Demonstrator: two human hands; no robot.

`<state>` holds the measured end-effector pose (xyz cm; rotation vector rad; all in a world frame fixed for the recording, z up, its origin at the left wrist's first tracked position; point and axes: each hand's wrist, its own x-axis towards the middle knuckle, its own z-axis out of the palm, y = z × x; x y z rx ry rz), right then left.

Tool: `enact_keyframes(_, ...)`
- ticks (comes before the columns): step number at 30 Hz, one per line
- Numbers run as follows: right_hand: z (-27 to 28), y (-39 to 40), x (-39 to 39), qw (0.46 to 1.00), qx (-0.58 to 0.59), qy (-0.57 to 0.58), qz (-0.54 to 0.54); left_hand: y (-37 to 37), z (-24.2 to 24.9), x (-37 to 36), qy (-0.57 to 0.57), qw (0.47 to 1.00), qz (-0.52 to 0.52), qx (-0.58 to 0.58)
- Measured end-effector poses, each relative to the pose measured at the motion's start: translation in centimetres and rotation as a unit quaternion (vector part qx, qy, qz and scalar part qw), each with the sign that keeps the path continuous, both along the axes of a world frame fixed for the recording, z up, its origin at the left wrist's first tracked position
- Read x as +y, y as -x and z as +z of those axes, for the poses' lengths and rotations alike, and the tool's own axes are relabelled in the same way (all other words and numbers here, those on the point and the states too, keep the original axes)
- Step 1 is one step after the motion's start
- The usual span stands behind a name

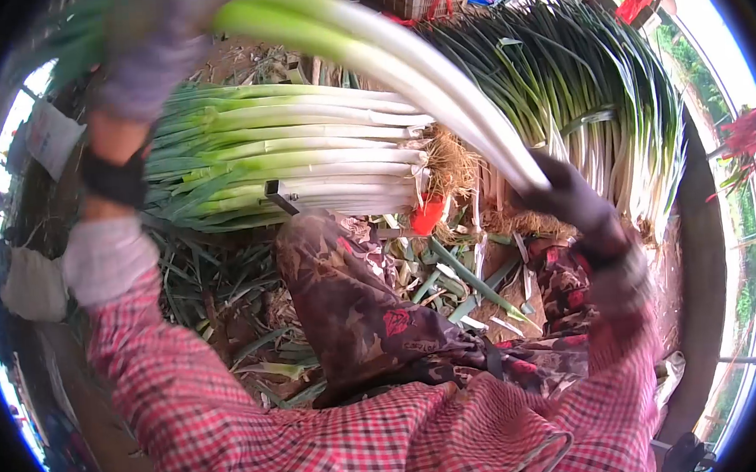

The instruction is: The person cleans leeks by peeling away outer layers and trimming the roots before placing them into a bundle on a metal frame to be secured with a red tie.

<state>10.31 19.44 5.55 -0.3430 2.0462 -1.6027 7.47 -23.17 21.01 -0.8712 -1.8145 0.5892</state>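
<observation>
- Dirt ground, strewn with cut leaves and pale trimmings, is seen around the seated person's knees, and bright greenery is glimpsed past the frame at the right.
- Long leeks are held aloft between the two gloved hands, their white shafts bowed from the upper left down to the right.
- Their white end is gripped by the right hand, with the fingers closed round it; the roots are hidden there.
- By their green part the left hand is raised; it is blurred and cut by the edge of the view, so how far its fingers are closed cannot be told.
- Beneath and beyond the raised shafts, a leek pile is laid crosswise before the knees, leaves to the left and roots to the right. Leaf and root ends are thus pointed the same way in both, but the held ones are slanted across the pile's long axis. Its root ends are nearer the right hand.
- Beside those roots, a red object is seen.
- Farther right, a darker leek stack is set with its roots toward the person.
</observation>
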Motion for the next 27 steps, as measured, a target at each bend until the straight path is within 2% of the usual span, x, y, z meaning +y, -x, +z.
enact_keyframes(1,-0.6,1.8,-3.0,0.989,0.136,-0.032,0.037,-0.4,-0.3,-2.6,-0.005,0.999,0.020,-0.031)
enact_keyframes(3,-1.7,5.4,-9.0,0.897,0.424,-0.118,0.043,-1.1,-1.8,-7.8,-0.006,0.983,0.162,-0.091)
enact_keyframes(4,-2.4,6.7,-11.5,0.870,0.463,-0.171,0.017,-1.0,-4.1,-10.1,-0.003,0.952,0.281,-0.120)
enact_keyframes(6,-6.0,10.2,-15.5,0.781,0.542,-0.310,-0.002,0.1,-9.7,-13.2,-0.023,0.927,0.336,-0.165)
enact_keyframes(7,-8.4,11.6,-16.8,0.765,0.566,-0.309,0.001,0.4,-12.5,-14.0,-0.034,0.913,0.359,-0.189)
enact_keyframes(8,-10.1,12.0,-18.0,0.745,0.561,-0.359,-0.008,0.2,-14.7,-13.6,-0.044,0.901,0.374,-0.217)
enact_keyframes(10,-13.0,12.0,-19.0,0.742,0.534,-0.404,0.015,0.7,-18.5,-12.8,-0.076,0.853,0.406,-0.320)
enact_keyframes(11,-14.2,11.9,-19.3,0.765,0.465,-0.445,0.034,1.5,-21.4,-13.8,-0.088,0.872,0.369,-0.310)
enact_keyframes(12,-15.3,11.8,-19.2,0.763,0.455,-0.459,0.003,2.2,-24.9,-14.9,-0.101,0.888,0.332,-0.301)
enact_keyframes(13,-15.1,11.8,-19.2,0.758,0.442,-0.479,0.020,2.5,-26.0,-14.7,-0.116,0.903,0.294,-0.291)
enact_keyframes(14,-14.8,11.9,-19.3,0.753,0.428,-0.500,0.035,3.0,-26.4,-15.1,-0.126,0.903,0.286,-0.296)
enact_keyframes(17,-13.5,11.7,-21.0,0.784,0.431,-0.444,0.043,3.6,-26.8,-15.3,-0.139,0.905,0.269,-0.300)
enact_keyframes(20,-13.3,13.6,-25.6,0.778,0.488,-0.394,0.051,4.7,-26.1,-15.1,-0.120,0.916,0.263,-0.278)
enact_keyframes(21,-15.1,15.1,-27.6,0.789,0.454,-0.413,0.005,5.5,-25.7,-15.4,-0.108,0.915,0.268,-0.281)
enact_keyframes(24,-15.5,15.9,-27.5,0.814,0.419,-0.401,0.036,6.3,-26.6,-15.8,-0.069,0.905,0.306,-0.286)
enact_keyframes(27,-15.6,15.0,-27.4,0.777,0.468,-0.418,0.052,7.2,-26.7,-16.0,-0.065,0.900,0.319,-0.290)
